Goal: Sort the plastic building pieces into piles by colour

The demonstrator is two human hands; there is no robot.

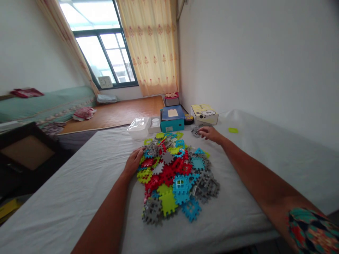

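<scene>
On the white-clothed table (87,183) before you lies a heap of interlocking plastic tiles (169,174) in red, blue, lime and gray, with a yellow cartoon box (203,114) beyond it. Your left hand (134,160) rests against the heap's left edge, and your right hand (211,134) touches a gray tile cluster (195,132) near that box; whether either is pinching anything, I cannot tell. Farther right lies one lime tile (233,130).

Right sleeve (312,229): teal, red, dark patterned print.

The right grip (208,133) (lightly curled) outreaches the left grip (135,159).
</scene>
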